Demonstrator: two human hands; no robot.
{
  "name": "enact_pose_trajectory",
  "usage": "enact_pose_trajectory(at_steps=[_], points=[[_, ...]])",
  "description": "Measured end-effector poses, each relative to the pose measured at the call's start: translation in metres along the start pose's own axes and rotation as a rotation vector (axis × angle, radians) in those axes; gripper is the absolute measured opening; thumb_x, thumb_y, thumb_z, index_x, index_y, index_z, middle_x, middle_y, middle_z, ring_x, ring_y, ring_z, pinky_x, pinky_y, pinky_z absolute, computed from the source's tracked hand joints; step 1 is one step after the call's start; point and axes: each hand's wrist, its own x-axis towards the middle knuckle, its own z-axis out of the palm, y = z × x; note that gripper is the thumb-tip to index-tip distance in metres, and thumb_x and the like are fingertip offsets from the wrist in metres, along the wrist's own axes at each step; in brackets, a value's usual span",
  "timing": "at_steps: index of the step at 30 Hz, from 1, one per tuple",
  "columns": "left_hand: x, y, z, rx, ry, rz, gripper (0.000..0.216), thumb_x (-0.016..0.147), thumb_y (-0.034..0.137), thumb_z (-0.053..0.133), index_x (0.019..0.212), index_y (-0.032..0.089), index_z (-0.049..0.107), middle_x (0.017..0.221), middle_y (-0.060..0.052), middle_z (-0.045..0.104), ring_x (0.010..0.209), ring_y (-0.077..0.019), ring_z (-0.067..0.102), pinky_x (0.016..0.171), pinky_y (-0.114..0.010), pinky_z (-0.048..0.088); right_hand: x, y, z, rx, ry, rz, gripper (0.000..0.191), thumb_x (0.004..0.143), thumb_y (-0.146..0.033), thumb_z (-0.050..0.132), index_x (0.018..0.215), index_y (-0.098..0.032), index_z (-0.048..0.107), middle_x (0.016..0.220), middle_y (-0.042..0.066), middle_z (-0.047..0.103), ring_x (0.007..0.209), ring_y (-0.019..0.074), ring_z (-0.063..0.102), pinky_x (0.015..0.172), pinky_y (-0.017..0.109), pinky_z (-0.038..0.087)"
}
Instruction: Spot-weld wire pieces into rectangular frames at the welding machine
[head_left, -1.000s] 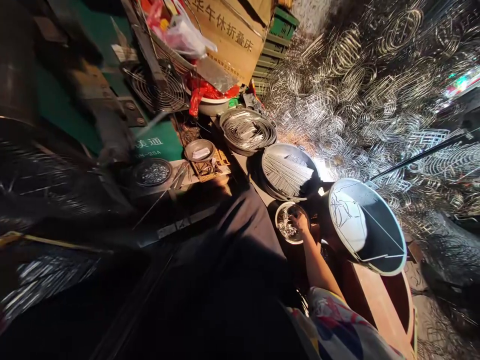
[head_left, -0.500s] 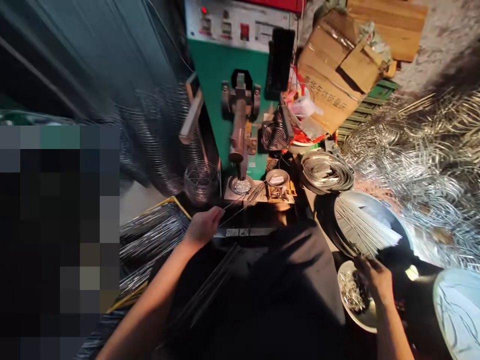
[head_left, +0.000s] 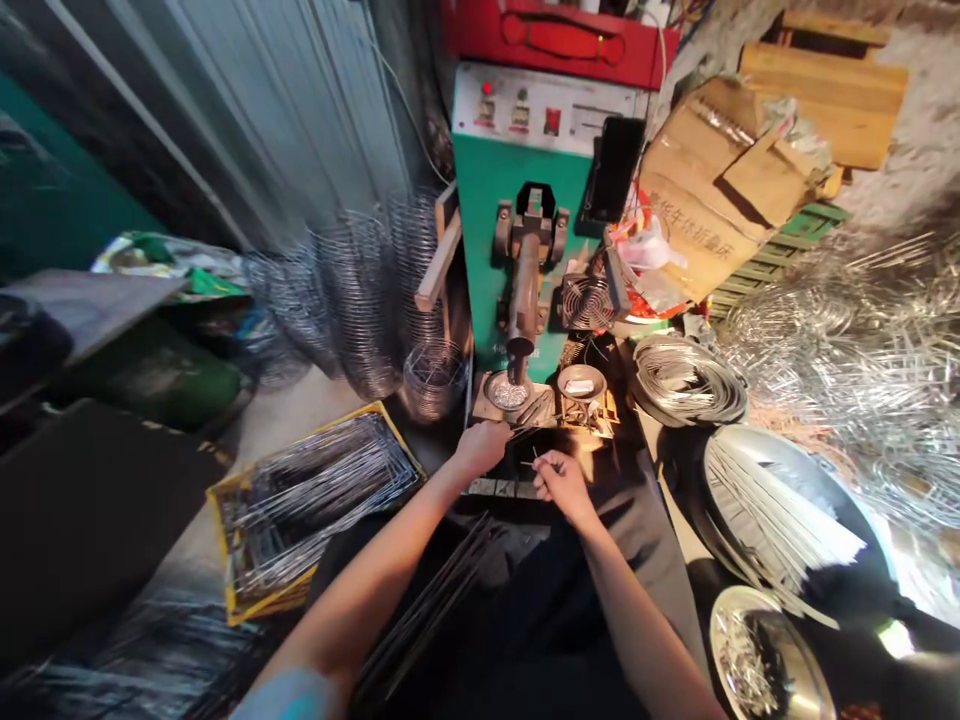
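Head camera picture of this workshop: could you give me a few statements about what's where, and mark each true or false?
1. Both hands, the left hand and the right hand, are in front of the green machine. True.
2. The yellow tray of wire pieces lies to the person's right. False: it lies to the left.
3. The right hand pinches a thin wire piece. True.
4. A small fan sits right of the machine's arm. True.
5. The coil of wire hangs on the wall. False: it lies flat on the bench.
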Motion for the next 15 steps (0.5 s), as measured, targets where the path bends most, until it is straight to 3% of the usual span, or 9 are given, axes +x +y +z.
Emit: enact_pose_trajectory(at_steps=[5,10,15], points=[[-0.008,0.0,0.01,0.009,-0.023,0.021,0.037,0.102,0.034,0.032,0.105,0.017,0.065,0.09,-0.016,0.073,0.088,-0.0308,0.072,0.073,-0.035,0.049,0.005,0.019,-0.011,0.031,0.076,0.049,0.035,0.071,-0.051,0.069,0.071,-0.018,0.058,0.048,-0.003,0.059,0.033,0.0092,0.049,0.035,0.018,0.035],[-0.037,-0.009,0.011,-0.057,0.025,0.021,0.034,0.104,0.033,0.031,0.096,0.018,0.061,0.083,-0.011,0.072,0.081,-0.0248,0.071,0.066,-0.029,0.042,0.021,0.011,-0.011,0.053,0.122,0.025,0.035,0.072,-0.052,0.066,0.072,-0.017,0.058,0.045,-0.005,0.054,0.03,0.0056,0.04,0.032,0.016,0.027],[-0.068,-0.021,0.022,-0.285,0.261,0.083,0.034,0.104,0.032,0.033,0.081,0.019,0.054,0.066,-0.002,0.062,0.061,-0.0165,0.062,0.06,-0.026,0.034,0.026,-0.017,0.003,0.102,0.133,-0.015,0.034,0.075,-0.05,0.066,0.07,-0.017,0.058,0.043,-0.009,0.045,0.03,0.0029,0.03,0.032,0.016,0.018]])
